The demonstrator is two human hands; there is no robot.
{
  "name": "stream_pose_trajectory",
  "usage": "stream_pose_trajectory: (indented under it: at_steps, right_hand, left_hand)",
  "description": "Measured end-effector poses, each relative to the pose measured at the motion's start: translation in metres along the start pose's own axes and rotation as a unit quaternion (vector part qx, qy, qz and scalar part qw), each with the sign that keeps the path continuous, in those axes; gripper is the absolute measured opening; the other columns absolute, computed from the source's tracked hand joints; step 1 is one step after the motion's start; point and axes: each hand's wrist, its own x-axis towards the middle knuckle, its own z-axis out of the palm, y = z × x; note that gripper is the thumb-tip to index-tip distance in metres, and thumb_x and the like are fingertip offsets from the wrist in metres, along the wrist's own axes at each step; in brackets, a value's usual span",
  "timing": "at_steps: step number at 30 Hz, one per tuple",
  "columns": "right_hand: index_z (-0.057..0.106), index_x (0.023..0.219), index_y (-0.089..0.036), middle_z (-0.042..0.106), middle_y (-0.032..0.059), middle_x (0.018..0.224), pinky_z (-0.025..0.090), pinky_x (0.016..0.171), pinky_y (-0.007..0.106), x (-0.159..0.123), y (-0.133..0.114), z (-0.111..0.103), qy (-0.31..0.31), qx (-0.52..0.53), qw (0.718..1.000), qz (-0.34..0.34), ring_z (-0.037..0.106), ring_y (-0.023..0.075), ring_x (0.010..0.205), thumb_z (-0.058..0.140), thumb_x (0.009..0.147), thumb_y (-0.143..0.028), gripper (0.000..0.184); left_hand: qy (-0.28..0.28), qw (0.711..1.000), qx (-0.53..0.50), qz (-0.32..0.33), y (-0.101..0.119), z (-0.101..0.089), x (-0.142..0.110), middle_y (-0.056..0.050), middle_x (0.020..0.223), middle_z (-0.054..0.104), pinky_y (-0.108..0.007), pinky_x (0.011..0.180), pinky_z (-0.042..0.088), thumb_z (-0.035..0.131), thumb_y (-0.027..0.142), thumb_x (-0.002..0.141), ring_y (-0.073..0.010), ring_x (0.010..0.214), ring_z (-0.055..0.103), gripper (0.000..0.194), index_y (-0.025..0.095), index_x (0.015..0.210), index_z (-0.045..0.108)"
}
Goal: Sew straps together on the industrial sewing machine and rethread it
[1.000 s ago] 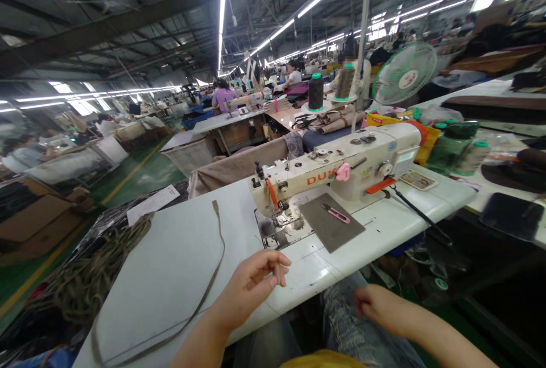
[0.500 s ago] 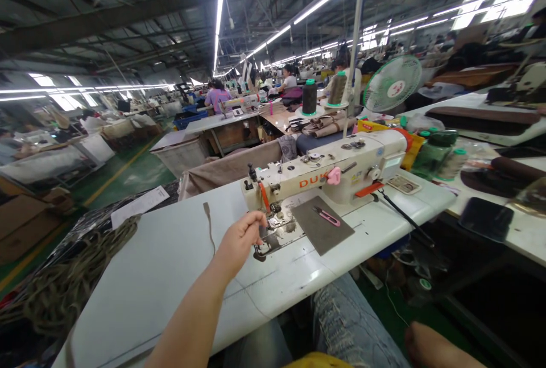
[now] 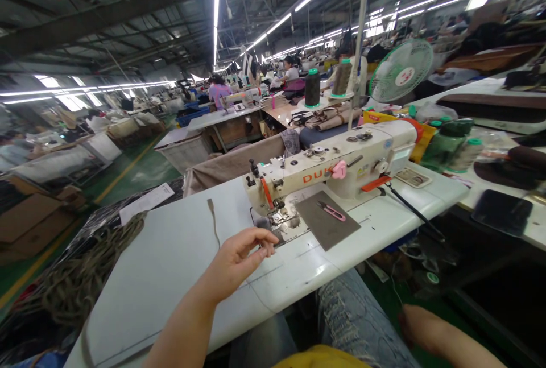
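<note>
My left hand (image 3: 246, 251) hovers over the front of the sewing machine's bed, its fingers loosely bent and the thumb apart, with nothing visible in it. Just beyond it are the presser foot and needle area of the white sewing machine (image 3: 315, 172). A thin strap (image 3: 213, 217) lies on the table left of the machine. Pink-handled thread snips (image 3: 335, 213) rest on a dark grey sheet (image 3: 326, 228) right of the needle. My right hand (image 3: 412, 322) is low beside my right knee, below the table edge; its fingers are dark and cannot be made out.
The white tabletop (image 3: 166, 260) surrounds the machine. A heap of olive straps (image 3: 89, 265) hangs at the left, near a paper sheet (image 3: 147, 203). Thread cones (image 3: 313, 89) and a green fan (image 3: 401, 70) stand behind. Another work table with a dark pad (image 3: 502, 211) is at the right.
My left hand has drawn back from the needle area toward me, and its fingers have loosened. My right hand has shifted slightly up and left. The view has tilted a little.
</note>
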Motion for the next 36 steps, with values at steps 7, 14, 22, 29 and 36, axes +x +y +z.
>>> stream_pose_trajectory:
  at_steps: [7, 14, 22, 29, 36]
  right_hand:
    - [0.075, 0.093, -0.021, 0.056, -0.0034, 0.065, 0.036, 0.053, 0.024, 0.004, -0.155, -0.036, -0.068, 0.291, 0.930, -0.212, 0.043, 0.0115, 0.054, 0.057, 0.082, -0.032, 0.024]
    - [0.062, 0.119, -0.021, 0.070, 0.0050, 0.119, 0.046, 0.059, 0.023, 0.071, -0.264, -0.023, 0.030, 0.465, 0.859, -0.213, 0.059, 0.0093, 0.064, 0.067, 0.067, -0.019, 0.052]
    - [0.057, 0.091, -0.020, 0.067, 0.0017, 0.081, 0.026, 0.042, 0.016, 0.102, -0.298, -0.018, -0.035, 0.503, 0.838, -0.210, 0.065, 0.0118, 0.062, 0.072, 0.070, -0.025, 0.026]
    - [0.057, 0.080, -0.018, 0.048, -0.0078, 0.055, 0.027, 0.042, 0.019, 0.113, -0.288, -0.018, -0.009, 0.387, 0.906, -0.172, 0.037, 0.0061, 0.041, 0.065, 0.096, -0.045, 0.032]
    - [0.067, 0.097, -0.014, 0.068, 0.0006, 0.088, 0.057, 0.071, 0.030, 0.136, -0.307, -0.013, 0.087, 0.199, 0.967, -0.131, 0.065, 0.0135, 0.074, 0.068, 0.101, -0.045, 0.031]
  left_hand:
    - [0.087, 0.992, -0.091, -0.021, -0.009, 0.005, -0.002, -0.009, 0.097, 0.072, -0.031, 0.085, 0.056, 0.070, 0.038, 0.098, -0.0200, 0.092, 0.066, 0.025, 0.017, 0.110, 0.074]
    - [0.092, 0.990, -0.109, -0.014, -0.008, 0.010, -0.012, -0.008, 0.098, 0.072, -0.030, 0.088, 0.055, 0.073, 0.036, 0.097, -0.0183, 0.091, 0.066, 0.022, 0.018, 0.108, 0.074]
    - [0.114, 0.986, -0.115, -0.036, -0.008, 0.008, -0.022, -0.008, 0.094, 0.072, -0.030, 0.087, 0.054, 0.075, 0.038, 0.094, -0.0197, 0.090, 0.067, 0.024, 0.016, 0.104, 0.075]
    - [0.117, 0.984, -0.125, -0.041, -0.017, 0.009, -0.020, -0.008, 0.094, 0.072, -0.030, 0.087, 0.053, 0.075, 0.037, 0.094, -0.0193, 0.091, 0.066, 0.022, 0.017, 0.103, 0.076]
    - [0.116, 0.984, -0.128, -0.039, -0.018, 0.012, -0.018, -0.007, 0.092, 0.072, -0.030, 0.087, 0.052, 0.075, 0.038, 0.094, -0.0196, 0.091, 0.066, 0.023, 0.017, 0.101, 0.076]
